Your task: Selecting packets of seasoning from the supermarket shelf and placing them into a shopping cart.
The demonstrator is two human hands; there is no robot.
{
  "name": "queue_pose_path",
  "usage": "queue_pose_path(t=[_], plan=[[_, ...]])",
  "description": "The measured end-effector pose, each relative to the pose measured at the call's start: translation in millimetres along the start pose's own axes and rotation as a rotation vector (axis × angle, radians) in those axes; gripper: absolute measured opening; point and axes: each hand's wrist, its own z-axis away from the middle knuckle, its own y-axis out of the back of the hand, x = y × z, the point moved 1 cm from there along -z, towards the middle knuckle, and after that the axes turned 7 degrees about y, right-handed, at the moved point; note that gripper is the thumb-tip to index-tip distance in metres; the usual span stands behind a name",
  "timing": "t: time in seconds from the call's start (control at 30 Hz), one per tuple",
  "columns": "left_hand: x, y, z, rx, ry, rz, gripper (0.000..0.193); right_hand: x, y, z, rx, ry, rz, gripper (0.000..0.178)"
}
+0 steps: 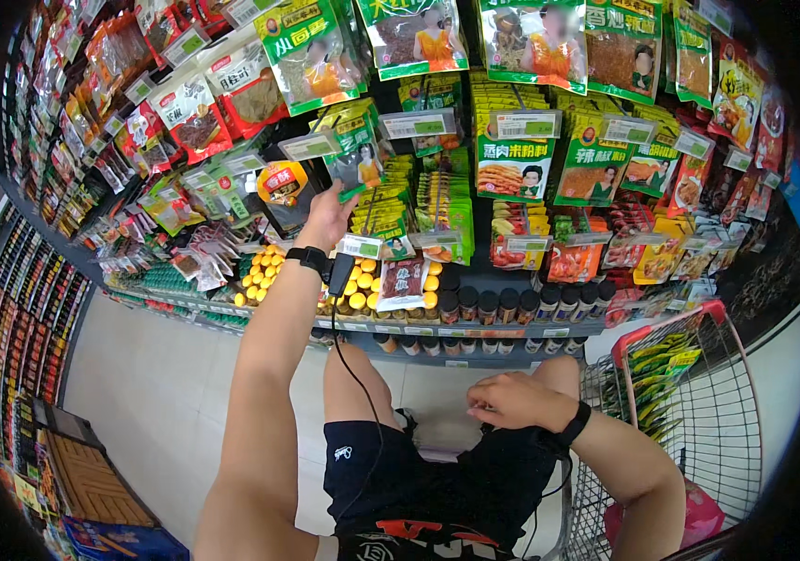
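My left hand (pixel 328 217) reaches up to the shelf rack, its fingers closed on the lower edge of a green-and-dark spice packet (pixel 355 154). That packet hangs from a peg behind a price tag. Beside the hand hangs a black packet with an orange label (pixel 285 187), and more yellow-green packets (pixel 383 208) hang on its right. My right hand (pixel 515 400) hovers over my right thigh, loosely bent, with nothing visible in it. A dark band circles each wrist.
Rows of hanging seasoning packets (pixel 514 161) fill the rack. Below stand yellow-capped jars (pixel 358 292), dark-capped bottles (pixel 487 307) and a red packet (pixel 402 283) leaning on the jars. A shopping cart (pixel 713 393) with green packages stands at my right. A cable hangs from my left wrist.
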Motion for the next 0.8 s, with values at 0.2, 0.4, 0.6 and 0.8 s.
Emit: queue_pose_path(t=[0.2,0.4,0.6,0.8], plan=[[-14,-4,33,0.022,0.01,0.08,0.055,5,0,0,-0.028,-0.008,0.019,0.024],[-83,-7,173,-0.544,0.08,-0.238,0.038,5,5,3,-0.043,-0.054,0.01,0.025],[-207,-16,346,-1.047,0.365,-0.392,0.04,2,3,-3,-0.092,-0.098,-0.015,0.024],[-233,-42,413,-1.358,-0.032,-0.506,0.023,-22,70,11,0.436,-0.134,-0.527,0.019]])
